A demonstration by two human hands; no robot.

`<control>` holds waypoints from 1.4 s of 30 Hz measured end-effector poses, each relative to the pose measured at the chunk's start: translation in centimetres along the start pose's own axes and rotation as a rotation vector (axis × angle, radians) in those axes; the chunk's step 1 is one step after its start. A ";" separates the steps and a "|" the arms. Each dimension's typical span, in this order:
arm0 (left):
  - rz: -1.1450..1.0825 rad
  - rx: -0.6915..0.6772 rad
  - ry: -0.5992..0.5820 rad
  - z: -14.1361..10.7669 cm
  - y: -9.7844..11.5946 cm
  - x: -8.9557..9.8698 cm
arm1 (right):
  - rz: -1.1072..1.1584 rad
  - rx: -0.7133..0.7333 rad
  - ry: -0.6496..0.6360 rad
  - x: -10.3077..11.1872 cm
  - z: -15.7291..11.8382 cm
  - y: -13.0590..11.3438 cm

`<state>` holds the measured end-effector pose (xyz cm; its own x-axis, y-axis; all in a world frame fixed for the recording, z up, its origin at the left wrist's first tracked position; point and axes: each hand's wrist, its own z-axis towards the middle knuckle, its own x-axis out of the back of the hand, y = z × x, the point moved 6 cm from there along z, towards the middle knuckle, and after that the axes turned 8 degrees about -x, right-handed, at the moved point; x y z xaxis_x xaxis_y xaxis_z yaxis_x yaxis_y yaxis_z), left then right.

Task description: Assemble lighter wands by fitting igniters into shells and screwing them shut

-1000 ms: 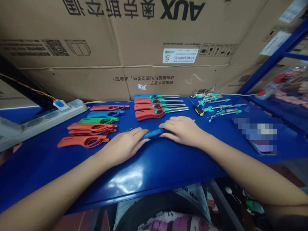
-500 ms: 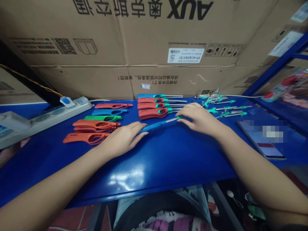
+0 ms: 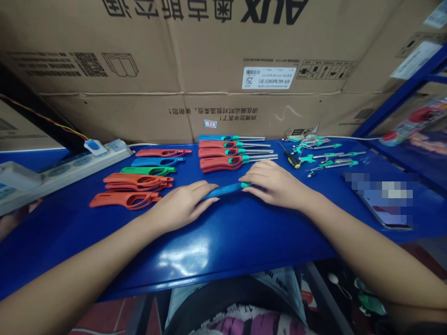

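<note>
A blue long-neck lighter body [image 3: 225, 190] stretches between my hands above the blue table. My left hand [image 3: 183, 204] is closed around its handle end, hiding most of the handle. My right hand [image 3: 274, 184] pinches a green plastic piece [image 3: 246, 184] right at the front tip of the blue body; the metal tube is hidden by my fingers. Behind my right hand lie red lighters with green triggers and metal tubes [image 3: 220, 163], plus a blue one [image 3: 217, 138]. Left of them is a column of lighter shells without tubes: orange [image 3: 115, 199], green [image 3: 143, 171], blue [image 3: 152, 162] and red [image 3: 157, 153].
A yellow-and-black screwdriver [image 3: 292, 159] lies beside loose metal tubes with green parts [image 3: 328, 158]. A phone [image 3: 380, 204] rests at the right. At the left is a power strip [image 3: 75, 170]. A large cardboard box [image 3: 209, 79] stands along the back.
My right hand has moved left and slightly nearer. The metal tube, previously visible, has gone into the blue body, bringing the green piece up to its tip. The screwdriver is now uncovered.
</note>
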<state>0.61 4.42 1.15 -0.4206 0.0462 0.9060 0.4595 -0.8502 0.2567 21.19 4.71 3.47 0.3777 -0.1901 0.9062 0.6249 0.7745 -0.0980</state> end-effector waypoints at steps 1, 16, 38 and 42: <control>-0.005 -0.009 0.008 0.0 0.0 0.0 | -0.014 0.000 -0.011 -0.1 0.0 0.1; -0.360 0.097 -0.045 0.4 0.8 -0.2 | -0.087 0.165 0.024 -1.5 -0.7 -1.6; 0.216 0.072 -0.186 -0.1 1.2 -1.1 | -0.008 -0.127 -0.310 -1.3 -0.4 1.4; 0.246 0.095 -0.227 -0.1 1.1 -1.0 | 0.147 -0.191 -0.329 -0.3 -0.5 3.0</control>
<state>1.42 3.40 0.52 -0.1084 -0.0300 0.9937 0.6007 -0.7984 0.0414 23.33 6.78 2.69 0.2530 0.1419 0.9570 0.7080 0.6470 -0.2832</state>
